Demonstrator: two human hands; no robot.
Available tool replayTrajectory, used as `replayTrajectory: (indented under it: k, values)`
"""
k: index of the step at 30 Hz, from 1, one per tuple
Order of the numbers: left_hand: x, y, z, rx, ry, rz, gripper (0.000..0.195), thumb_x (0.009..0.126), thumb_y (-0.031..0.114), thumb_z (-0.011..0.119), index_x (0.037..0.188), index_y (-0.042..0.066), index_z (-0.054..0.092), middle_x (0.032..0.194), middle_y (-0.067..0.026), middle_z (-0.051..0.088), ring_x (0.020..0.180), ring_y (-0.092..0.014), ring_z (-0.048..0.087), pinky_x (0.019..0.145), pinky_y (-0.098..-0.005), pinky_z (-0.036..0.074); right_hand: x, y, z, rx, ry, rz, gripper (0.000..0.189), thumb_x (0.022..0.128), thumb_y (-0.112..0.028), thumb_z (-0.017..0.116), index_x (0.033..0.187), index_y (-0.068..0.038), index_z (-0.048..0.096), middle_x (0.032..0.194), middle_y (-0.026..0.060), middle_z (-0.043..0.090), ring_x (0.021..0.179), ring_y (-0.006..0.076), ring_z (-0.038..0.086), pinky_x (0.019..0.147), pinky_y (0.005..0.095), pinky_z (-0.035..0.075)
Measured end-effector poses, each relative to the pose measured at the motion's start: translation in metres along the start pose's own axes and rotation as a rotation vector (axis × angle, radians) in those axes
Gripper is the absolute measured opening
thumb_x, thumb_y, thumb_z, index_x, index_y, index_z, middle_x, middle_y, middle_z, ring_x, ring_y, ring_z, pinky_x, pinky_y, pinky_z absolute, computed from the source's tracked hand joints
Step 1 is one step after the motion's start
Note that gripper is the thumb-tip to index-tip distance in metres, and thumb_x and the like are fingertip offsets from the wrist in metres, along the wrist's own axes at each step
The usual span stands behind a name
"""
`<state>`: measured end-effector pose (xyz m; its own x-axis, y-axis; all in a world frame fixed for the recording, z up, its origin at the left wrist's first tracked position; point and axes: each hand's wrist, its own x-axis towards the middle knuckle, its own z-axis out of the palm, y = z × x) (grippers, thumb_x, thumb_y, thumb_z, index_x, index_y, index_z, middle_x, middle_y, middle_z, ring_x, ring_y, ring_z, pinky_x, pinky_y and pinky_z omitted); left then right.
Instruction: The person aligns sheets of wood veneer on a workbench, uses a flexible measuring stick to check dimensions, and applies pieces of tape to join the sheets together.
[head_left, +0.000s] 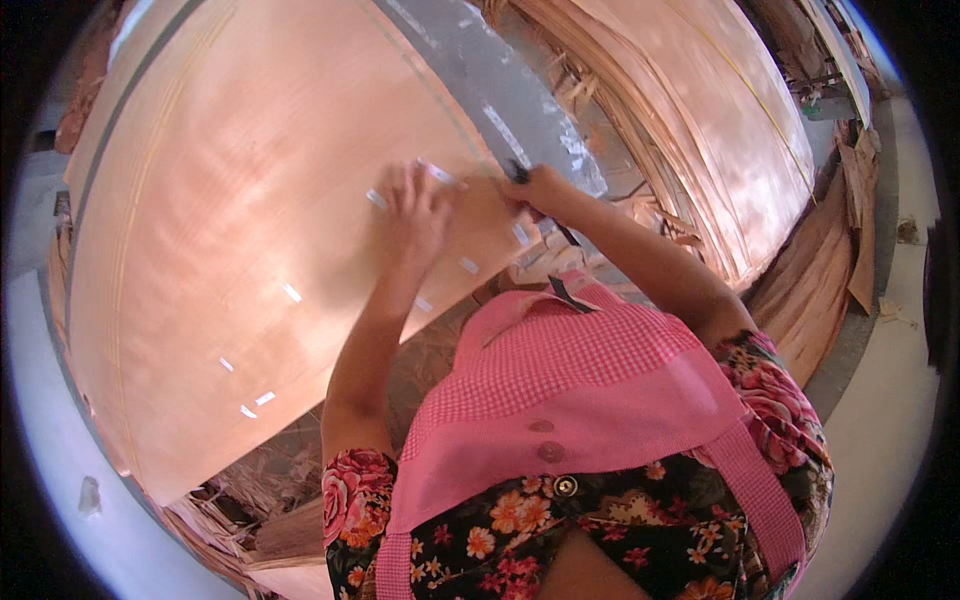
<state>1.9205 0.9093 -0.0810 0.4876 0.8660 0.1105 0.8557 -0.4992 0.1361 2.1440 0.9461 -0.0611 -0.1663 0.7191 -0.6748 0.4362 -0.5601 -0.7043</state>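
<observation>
A large sheet of wood veneer (225, 225) lies before me, with several short strips of white tape (292, 292) on it. My left hand (416, 206) rests on the sheet, fingers spread, beside a tape strip (440, 175) near its fingertips; whether it touches that strip is unclear. At the sheet's right edge, my right hand (531, 191) is curled around a small dark object (517, 172), perhaps a tool, partly hidden by the fingers. More tape strips lie near the lower edge, between my forearms.
A grey board or surface (495, 90) borders the sheet on the right. Beyond it are layered veneer sheets (660, 135) and another broad sheet with a yellow line (750, 90). Torn veneer scraps (277, 472) lie below the near edge. A pale ledge (881, 360) curves along the right.
</observation>
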Motion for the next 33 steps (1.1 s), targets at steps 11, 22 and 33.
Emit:
replayTrajectory:
  k: [11, 22, 33]
  values:
    - [0.119, -0.067, -0.008, 0.001, 0.135, -0.806, 0.063, 0.083, 0.042, 0.042, 0.132, 0.007, 0.024, 0.14, -0.0094, 0.018, 0.129, -0.026, 0.013, 0.101, -0.0525, 0.004, -0.002, 0.019, -0.148, 0.246, 0.076, -0.098, 0.024, 0.084, -0.013, 0.048, 0.106, -0.002, 0.053, 0.067, 0.0082, 0.059, 0.043, 0.0123, 0.05, 0.039, 0.0247, 0.041]
    - [0.057, 0.045, 0.005, 0.246, 0.081, -0.916, 0.045, 0.082, 0.036, 0.046, 0.119, 0.01, 0.043, 0.13, -0.0055, 0.037, 0.124, -0.023, 0.027, 0.098, -0.0549, 0.013, 0.11, 0.17, -0.383, -0.143, 0.036, 0.148, 0.028, 0.084, -0.023, 0.051, 0.107, -0.008, 0.052, 0.078, 0.0081, 0.061, 0.049, 0.0177, 0.057, 0.039, 0.0291, 0.039]
    - [0.37, 0.063, 0.044, 0.189, 0.398, -0.364, 0.025, 0.074, 0.01, 0.048, 0.097, 0.009, 0.058, 0.101, -0.0123, 0.054, 0.087, -0.03, 0.052, 0.073, -0.0403, 0.042, 0.211, -0.014, -0.38, -0.055, -0.364, -0.053, 0.018, 0.083, -0.008, 0.049, 0.099, -0.001, 0.055, 0.074, 0.005, 0.056, 0.057, 0.0128, 0.052, 0.051, 0.0254, 0.045]
